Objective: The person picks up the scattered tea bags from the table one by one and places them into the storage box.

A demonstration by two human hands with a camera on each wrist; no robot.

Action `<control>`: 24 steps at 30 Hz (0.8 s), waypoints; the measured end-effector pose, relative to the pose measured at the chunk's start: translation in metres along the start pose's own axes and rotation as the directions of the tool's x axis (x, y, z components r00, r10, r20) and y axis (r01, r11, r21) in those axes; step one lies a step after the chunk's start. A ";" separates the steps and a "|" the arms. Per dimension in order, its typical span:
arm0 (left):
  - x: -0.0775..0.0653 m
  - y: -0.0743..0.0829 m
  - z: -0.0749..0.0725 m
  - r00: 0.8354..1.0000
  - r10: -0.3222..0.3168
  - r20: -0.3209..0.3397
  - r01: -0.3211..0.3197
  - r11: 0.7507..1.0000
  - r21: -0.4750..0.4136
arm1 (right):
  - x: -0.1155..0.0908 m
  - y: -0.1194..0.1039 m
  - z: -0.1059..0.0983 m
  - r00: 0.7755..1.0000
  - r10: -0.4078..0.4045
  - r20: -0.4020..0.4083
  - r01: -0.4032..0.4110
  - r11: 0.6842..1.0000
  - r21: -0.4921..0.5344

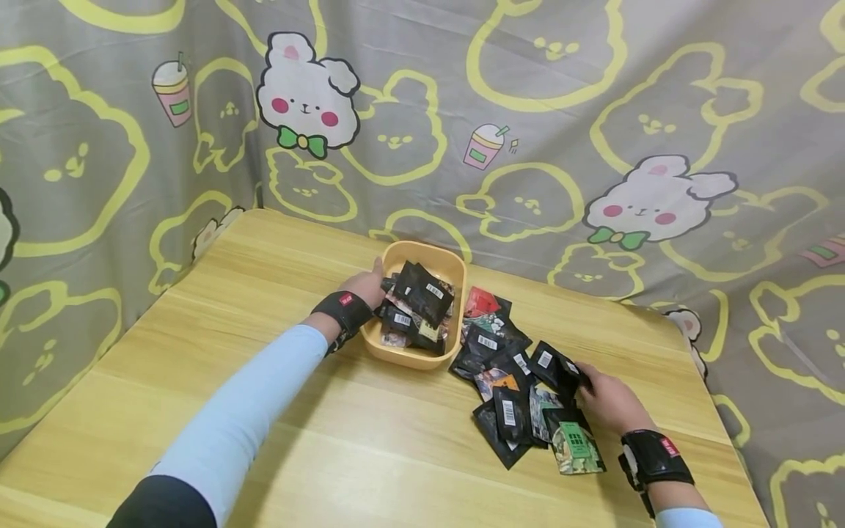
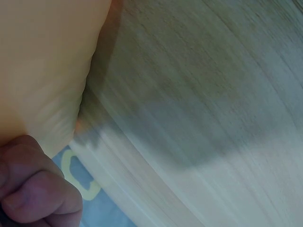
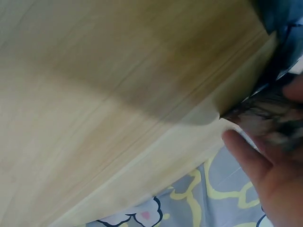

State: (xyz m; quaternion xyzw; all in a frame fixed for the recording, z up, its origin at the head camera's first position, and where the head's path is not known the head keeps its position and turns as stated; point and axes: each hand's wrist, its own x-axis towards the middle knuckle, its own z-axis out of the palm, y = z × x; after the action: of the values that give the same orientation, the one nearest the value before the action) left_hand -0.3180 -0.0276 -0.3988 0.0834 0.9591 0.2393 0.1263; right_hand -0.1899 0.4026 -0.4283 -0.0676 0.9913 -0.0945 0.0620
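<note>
At the left rim of the yellow plastic basket (image 1: 411, 359) is my left hand (image 1: 365, 287). Its fingers (image 2: 45, 196) are curled in the left wrist view, and a small dark packet (image 1: 388, 284) shows at them. Several black sachets (image 1: 428, 295) with barcode labels are heaped inside the basket. To the right, my right hand (image 1: 614, 400) pinches a black sachet (image 1: 569, 372) by its edge, above the loose pile. The right wrist view has this sachet (image 3: 265, 111) between thumb and fingers, its printed side partly visible.
More sachets (image 1: 508, 412) lie overlapped right of the basket, one with a green label (image 1: 576, 444) nearest the front. Underneath is a wooden table (image 1: 317, 455). A grey cartoon-print curtain (image 1: 422, 110) hangs along its back and sides.
</note>
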 end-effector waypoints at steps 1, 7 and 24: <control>0.000 -0.001 0.000 1.000 0.000 -0.005 0.000 1.000 0.003 | 0.001 -0.001 0.000 1.000 -0.001 -0.030 0.001 1.000 -0.014; 0.006 -0.005 0.004 0.999 0.004 -0.035 -0.003 0.999 0.046 | 0.009 -0.008 -0.003 0.990 0.001 -0.141 -0.005 1.000 -0.029; 0.009 -0.008 0.005 0.998 0.019 -0.053 -0.016 0.999 0.052 | 0.095 -0.116 -0.027 0.963 -0.131 -0.237 0.130 0.991 -0.022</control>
State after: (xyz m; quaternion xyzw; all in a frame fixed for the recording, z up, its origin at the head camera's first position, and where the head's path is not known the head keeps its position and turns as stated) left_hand -0.3259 -0.0301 -0.4086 0.0886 0.9672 0.2178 0.0966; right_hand -0.2726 0.2810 -0.3897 -0.1212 0.9852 -0.1028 -0.0638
